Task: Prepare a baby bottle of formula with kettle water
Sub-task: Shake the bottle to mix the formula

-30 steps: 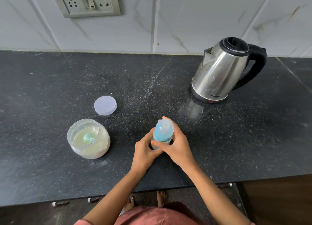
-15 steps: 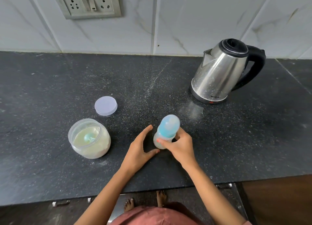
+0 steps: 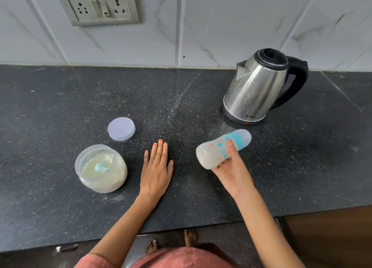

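My right hand [image 3: 231, 170] grips a baby bottle [image 3: 214, 152] holding milky liquid, lifted off the counter and tilted, its blue collar and clear cap pointing up and right toward the kettle. A steel kettle [image 3: 256, 90] with black lid and handle stands at the back right. My left hand [image 3: 157, 167] lies flat on the black counter [image 3: 60, 106], fingers straight, between the bottle and an open plastic jar [image 3: 100, 168] of pale formula powder with a blue scoop in it. The jar's round lid [image 3: 121, 128] lies flat behind the jar.
A socket and switch plate [image 3: 100, 5] is on the tiled wall at the back left. White powder is dusted over the counter's middle. The counter's front edge runs just below my forearms, with my bare feet on the floor beneath.
My right hand lifted the bottle off the counter and tipped it over to the right. My left hand let go of the bottle and went down flat on the counter.
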### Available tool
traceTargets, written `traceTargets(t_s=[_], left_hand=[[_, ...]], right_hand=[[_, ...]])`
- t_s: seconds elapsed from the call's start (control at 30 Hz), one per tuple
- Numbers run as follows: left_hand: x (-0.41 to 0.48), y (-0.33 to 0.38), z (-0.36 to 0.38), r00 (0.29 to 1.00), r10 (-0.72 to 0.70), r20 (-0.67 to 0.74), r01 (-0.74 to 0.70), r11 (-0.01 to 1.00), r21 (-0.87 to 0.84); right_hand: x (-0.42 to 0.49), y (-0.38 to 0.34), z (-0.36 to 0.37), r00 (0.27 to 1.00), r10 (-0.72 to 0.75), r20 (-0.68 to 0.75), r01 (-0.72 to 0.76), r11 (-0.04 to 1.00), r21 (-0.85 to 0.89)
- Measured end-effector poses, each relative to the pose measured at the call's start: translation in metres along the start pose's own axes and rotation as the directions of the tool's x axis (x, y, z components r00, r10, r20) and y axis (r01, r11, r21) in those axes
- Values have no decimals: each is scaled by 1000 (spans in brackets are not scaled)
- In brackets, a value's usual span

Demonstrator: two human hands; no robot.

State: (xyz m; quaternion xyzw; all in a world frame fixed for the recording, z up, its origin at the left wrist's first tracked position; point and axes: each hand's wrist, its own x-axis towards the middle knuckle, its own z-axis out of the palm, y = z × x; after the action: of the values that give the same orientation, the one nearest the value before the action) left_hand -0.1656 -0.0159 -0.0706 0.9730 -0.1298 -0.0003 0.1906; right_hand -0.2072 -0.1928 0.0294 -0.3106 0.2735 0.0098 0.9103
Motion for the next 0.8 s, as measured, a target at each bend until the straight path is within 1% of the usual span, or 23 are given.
traceTargets(t_s=[0.07,0.13,0.2,0.23,0.27,0.3,0.37,0.4,0.43,0.47,0.5,0.53,0.57,0.6,0.63,0.67,0.7,0.73,0.77,0.8], left_hand=[[2,0,3,1000,-21,-4,21,998,51],[3,-1,4,1000,-28,4,27,998,54],[3,-1,5,1000,-27,17,26,999,45],[3,-1,6,999,-27,18,26,999,45],[3,-1,6,999,-29,20,28,998,48],[2,-1,7,999,-33,21,32,998,49],[2,-2,8,1000,-25,4,25,998,59],[2,-2,8,1000,-20,-6,20,998,64],[2,-2,9,1000,-15,-11,16,997,69],[2,-2,10,1000,-9,-17,10,997,74],[2,-2,10,1000,-4,-20,5,997,77],[2,-3,10,1000,-2,-22,4,997,75],[2,-3,10,1000,-4,-17,5,997,74],[3,-3,10,1000,-5,-10,6,997,76],[3,-3,10,1000,-8,-8,9,997,78],[3,-3,10,1000,-9,-11,10,997,79],[3,-4,10,1000,-9,-16,10,997,81],[3,-3,11,1000,-8,-18,10,996,84],[2,-3,11,1000,-10,-19,11,996,85],[1,-3,11,1000,-12,-19,13,996,86]], right_hand=[[-7,7,-2,997,79,2,-79,996,-47],[-15,13,-5,991,133,22,-126,973,-191],[-19,10,-8,992,120,37,-100,936,-338],[-18,4,-9,997,71,44,-50,927,-371],[-16,-3,-10,999,-1,42,16,933,-360],[-11,-13,-11,996,-86,24,90,949,-304],[-3,-30,-11,966,-252,-56,242,960,-141],[-1,-34,-11,946,-313,-83,304,947,-102],[-2,-34,-11,934,-345,-91,333,934,-125],[-4,-30,-11,935,-346,-78,325,925,-198],[-6,-23,-12,947,-318,-40,290,904,-313],[-10,-15,-14,964,-266,9,242,861,-447],[-14,-9,-16,976,-211,47,202,813,-546],[-15,-7,-16,982,-177,65,182,798,-574],[-15,-9,-14,982,-175,71,185,822,-539],[-13,-13,-11,978,-198,60,204,882,-424],[-10,-18,-8,971,-235,41,238,934,-268],[-7,-20,-6,962,-271,16,270,951,-148],[-6,-20,-5,958,-287,1,285,953,-106],[-7,-17,-2,962,-274,15,273,950,-153]])
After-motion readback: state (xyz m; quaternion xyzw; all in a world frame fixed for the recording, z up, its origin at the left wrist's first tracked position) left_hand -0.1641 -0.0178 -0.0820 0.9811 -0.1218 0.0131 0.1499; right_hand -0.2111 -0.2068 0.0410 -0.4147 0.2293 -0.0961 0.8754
